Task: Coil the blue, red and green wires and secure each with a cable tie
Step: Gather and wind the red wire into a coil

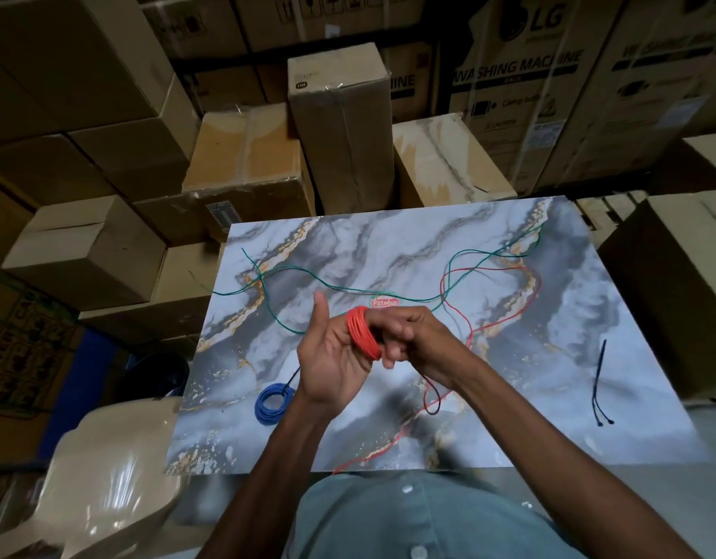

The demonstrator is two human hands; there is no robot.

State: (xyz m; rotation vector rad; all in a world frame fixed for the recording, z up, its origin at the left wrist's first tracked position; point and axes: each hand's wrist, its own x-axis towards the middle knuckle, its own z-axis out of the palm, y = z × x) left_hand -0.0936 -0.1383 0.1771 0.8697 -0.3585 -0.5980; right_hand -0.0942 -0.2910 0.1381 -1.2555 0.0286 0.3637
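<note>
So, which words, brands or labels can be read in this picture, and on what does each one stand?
"LG": large carton at the upper right.
"WASHING MACHINE": same carton, partly cut by a strap.
"Pate..." : small red sticker on the marble board; the ending is blurred.
Left printed box: print too dark to read.
White label on a middle box: too small.

Left hand [332, 357] fingers hidden inside red wire [362, 332] coil.
</note>
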